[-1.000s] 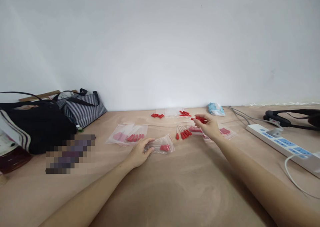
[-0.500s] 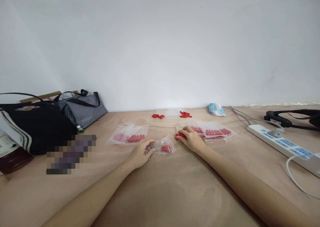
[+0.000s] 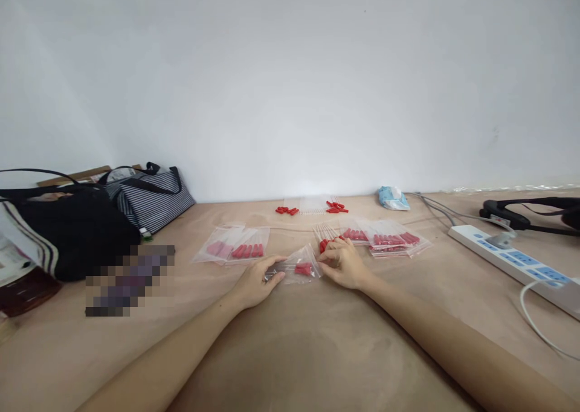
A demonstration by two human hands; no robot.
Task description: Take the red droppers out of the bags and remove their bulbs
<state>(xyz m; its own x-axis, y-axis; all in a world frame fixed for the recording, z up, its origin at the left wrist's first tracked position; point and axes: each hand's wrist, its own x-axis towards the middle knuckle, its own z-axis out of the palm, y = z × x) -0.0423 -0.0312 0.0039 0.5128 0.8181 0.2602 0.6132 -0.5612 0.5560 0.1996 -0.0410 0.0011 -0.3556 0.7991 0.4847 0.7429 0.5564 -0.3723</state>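
A clear plastic zip bag [image 3: 294, 258] lies between my hands, holding red-handled sticks with thin shafts whose tips point left. My left hand [image 3: 258, 279] has its thumb and fingers curled round the bag's left end. At the bag's right edge my right hand [image 3: 345, 264] is closed, thumb and fingertips on the plastic. Just beyond the right hand lie loose red-handled sticks [image 3: 323, 244], their pale shafts pointing away from me; the hand partly covers their handles. Whether these are screwdrivers is too small to tell.
Filled bags lie at left [image 3: 247, 251] and in a stack at right [image 3: 392, 241]. Near the wall are more red sticks [image 3: 336, 207] and a blue tissue pack [image 3: 393, 198]. A power strip [image 3: 512, 258] stands right; a black bag [image 3: 86, 231] and a striped bag [image 3: 151, 200] stand left.
My right hand has drawn back from the loose red sticks to the right edge of the bag. The bag has shifted slightly right; my left hand stays at its left end.
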